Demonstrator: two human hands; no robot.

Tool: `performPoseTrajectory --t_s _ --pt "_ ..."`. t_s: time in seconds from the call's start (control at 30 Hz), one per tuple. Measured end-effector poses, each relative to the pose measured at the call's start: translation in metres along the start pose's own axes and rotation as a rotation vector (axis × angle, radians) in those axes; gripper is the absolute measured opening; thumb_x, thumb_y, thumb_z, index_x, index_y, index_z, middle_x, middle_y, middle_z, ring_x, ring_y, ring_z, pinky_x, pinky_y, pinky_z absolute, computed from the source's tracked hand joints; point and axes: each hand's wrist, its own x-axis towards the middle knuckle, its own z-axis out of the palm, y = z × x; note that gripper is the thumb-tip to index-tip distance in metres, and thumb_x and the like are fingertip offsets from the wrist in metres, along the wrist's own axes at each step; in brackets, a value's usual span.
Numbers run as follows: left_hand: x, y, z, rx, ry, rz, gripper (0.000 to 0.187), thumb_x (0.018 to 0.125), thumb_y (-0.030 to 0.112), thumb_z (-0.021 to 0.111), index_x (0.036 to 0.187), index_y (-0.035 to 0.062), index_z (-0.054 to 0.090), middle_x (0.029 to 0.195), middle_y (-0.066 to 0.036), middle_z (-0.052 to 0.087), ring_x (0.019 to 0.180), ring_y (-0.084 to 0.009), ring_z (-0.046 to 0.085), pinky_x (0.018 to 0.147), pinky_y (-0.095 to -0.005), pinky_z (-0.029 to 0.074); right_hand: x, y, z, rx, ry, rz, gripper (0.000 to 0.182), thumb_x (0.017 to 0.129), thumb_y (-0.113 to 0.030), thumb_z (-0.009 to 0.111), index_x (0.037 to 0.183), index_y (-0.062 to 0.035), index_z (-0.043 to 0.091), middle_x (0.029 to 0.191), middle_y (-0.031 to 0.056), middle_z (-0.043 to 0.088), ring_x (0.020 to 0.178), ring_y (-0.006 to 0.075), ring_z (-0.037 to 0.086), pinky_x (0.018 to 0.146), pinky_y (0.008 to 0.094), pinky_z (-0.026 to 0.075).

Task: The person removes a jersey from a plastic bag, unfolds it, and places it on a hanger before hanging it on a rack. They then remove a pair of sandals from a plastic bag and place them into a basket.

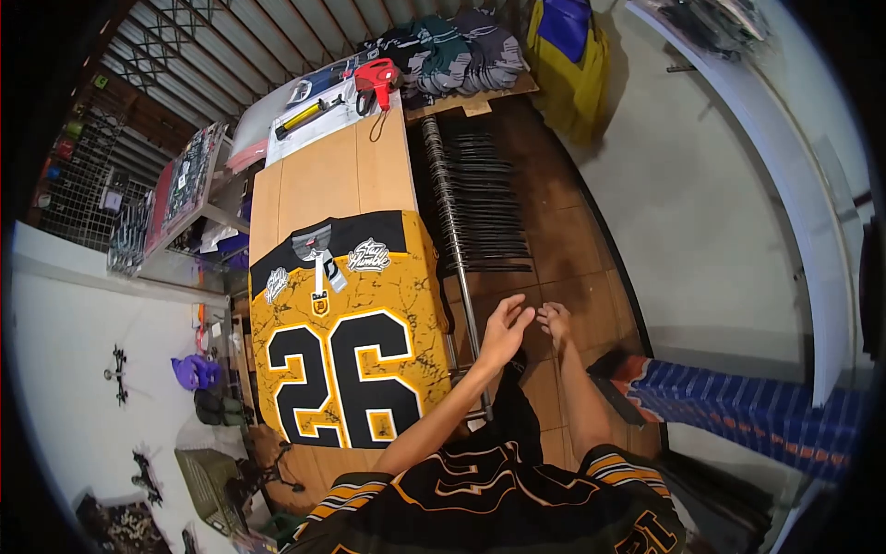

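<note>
My left hand is held out in front of my body, just right of the metal clothes rail. Its fingers are loosely bent and apart from the thumb, with nothing visible in them. Close by on the right, my right hand has its fingers partly curled and spread, also without anything visible in its grasp. A small gap separates the two hands. To their left, a folded yellow and black jersey with the number 26 and a hanging paper tag lies flat on the wooden table.
Several black hangers hang on the rail. A red tape dispenser and a yellow tube-shaped tool lie at the table's far end, near stacked dark garments. Blue patterned fabric stands at right.
</note>
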Motion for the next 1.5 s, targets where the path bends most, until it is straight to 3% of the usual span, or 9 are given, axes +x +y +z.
performPoseTrajectory --t_s 0.23,0.37,0.5,0.7,0.9,1.07,1.13,1.27,1.5 --pt "0.132 -0.061 -0.003 -0.458 0.509 -0.458 0.071 0.094 0.042 0.077 0.149 0.0102 0.047 0.149 -0.008 0.051 0.14 -0.0249 0.046 0.102 -0.0418 0.044 0.097 -0.02 0.035 0.195 -0.191 0.259 0.056 0.098 -0.034 0.071 0.139 -0.0001 0.053 0.12 0.0143 0.072 0.097 0.0248 0.07 0.067 0.0374 0.054" --pt "0.172 -0.081 -0.031 -0.485 0.701 -0.585 0.08 0.097 0.049 0.071 0.156 0.0068 0.038 0.162 -0.011 0.04 0.143 -0.0276 0.044 0.109 -0.045 0.04 0.121 -0.015 0.062 0.397 -0.197 0.421 0.076 0.092 -0.037 0.08 0.15 -0.0028 0.046 0.15 0.0179 0.055 0.118 0.0306 0.065 0.099 0.0459 0.054" --pt "0.202 -0.143 -0.073 -0.475 0.732 -0.616 0.076 0.103 0.056 0.055 0.158 0.0069 0.036 0.166 -0.011 0.034 0.148 -0.0273 0.038 0.119 -0.0443 0.029 0.123 -0.022 0.073 0.376 -0.315 0.45 0.08 0.092 -0.041 0.08 0.152 -0.0033 0.043 0.151 0.0155 0.055 0.132 0.0299 0.057 0.116 0.0467 0.04" --pt "0.192 -0.129 -0.073 -0.512 0.692 -0.602 0.07 0.105 0.055 0.054 0.158 0.0114 0.04 0.162 -0.01 0.041 0.148 -0.0247 0.038 0.116 -0.0391 0.031 0.126 -0.018 0.078 0.512 -0.342 0.441 0.059 0.098 -0.035 0.073 0.143 -0.0035 0.052 0.14 0.0129 0.063 0.124 0.0257 0.062 0.102 0.0402 0.051" --pt "0.167 -0.119 -0.052 -0.537 0.739 -0.521 0.053 0.099 0.044 0.071 0.141 0.0185 0.053 0.135 -0.006 0.062 0.124 -0.017 0.057 0.091 -0.0388 0.048 0.086 -0.045 0.06 0.493 -0.286 0.315 0.047 0.102 -0.031 0.069 0.133 0.0014 0.055 0.129 0.0137 0.066 0.119 0.0286 0.065 0.097 0.0421 0.056" --pt "0.112 -0.079 -0.003 -0.62 0.626 -0.414 0.042 0.091 0.035 0.082 0.118 0.018 0.054 0.105 0.001 0.064 0.095 -0.0137 0.063 0.071 -0.0303 0.05 0.037 -0.064 0.025 0.618 -0.305 0.079 0.039 0.11 -0.031 0.051 0.132 0.0008 0.045 0.133 0.0246 0.064 0.121 0.0425 0.064 0.104 0.0516 0.054" --pt "0.083 -0.079 0.006 -0.613 0.392 -0.419 0.046 0.091 0.033 0.082 0.125 0.0172 0.054 0.111 0.002 0.065 0.092 -0.0113 0.061 0.07 -0.0275 0.05 0.007 -0.078 0.004 0.59 -0.294 -0.053 0.046 0.11 -0.031 0.052 0.137 0.003 0.037 0.132 0.0288 0.063 0.114 0.0441 0.067 0.097 0.0525 0.059" --pt "-0.003 -0.057 0.025 -0.412 -0.043 -0.447 0.059 0.098 0.028 0.074 0.15 0.0145 0.049 0.131 0.001 0.066 0.11 -0.011 0.062 0.084 -0.0289 0.05 -0.062 -0.102 -0.043 0.382 -0.067 -0.297 0.045 0.107 -0.039 0.059 0.131 -0.0027 0.045 0.124 0.0219 0.068 0.1 0.0343 0.072 0.082 0.043 0.066" --pt "-0.176 -0.033 -0.014 -0.069 -0.42 -0.073 0.055 0.1 0.028 0.072 0.143 0.002 0.052 0.127 -0.012 0.068 0.116 -0.0178 0.064 0.099 -0.0337 0.051 -0.203 -0.127 -0.094 0.017 0.333 -0.707 0.028 0.11 -0.034 0.052 0.108 -0.0053 0.054 0.092 0.0116 0.072 0.066 0.0163 0.069 0.054 0.0284 0.056"
